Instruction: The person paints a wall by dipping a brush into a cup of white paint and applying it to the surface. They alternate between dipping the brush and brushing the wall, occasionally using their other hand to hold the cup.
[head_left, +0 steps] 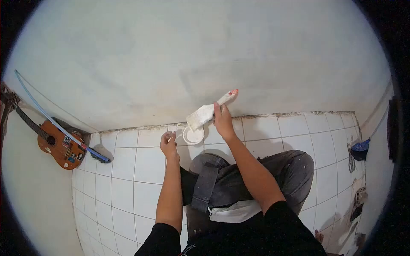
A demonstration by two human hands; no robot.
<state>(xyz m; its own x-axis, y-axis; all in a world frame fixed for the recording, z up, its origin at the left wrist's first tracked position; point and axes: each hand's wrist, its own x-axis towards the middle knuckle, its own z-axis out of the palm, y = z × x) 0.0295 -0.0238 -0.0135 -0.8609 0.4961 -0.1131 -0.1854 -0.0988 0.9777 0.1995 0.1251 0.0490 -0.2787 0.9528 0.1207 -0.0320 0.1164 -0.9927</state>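
My right hand (223,121) grips a wide white paintbrush (202,116) near the base of its handle. The handle, with a reddish end, points up and right; the bristles hang over a small round white container (193,135) on the tiled floor by the wall. Just left of the container is my left hand (169,144), its fingers curled with a small pale thing between them that I cannot make out.
A guitar (62,145) leans in the left corner, with a blue broom (96,154) across it. The pale wall (213,55) rises ahead of the white tiles (151,165). A blue item (361,146) lies by the right wall. My bent legs are below my hands.
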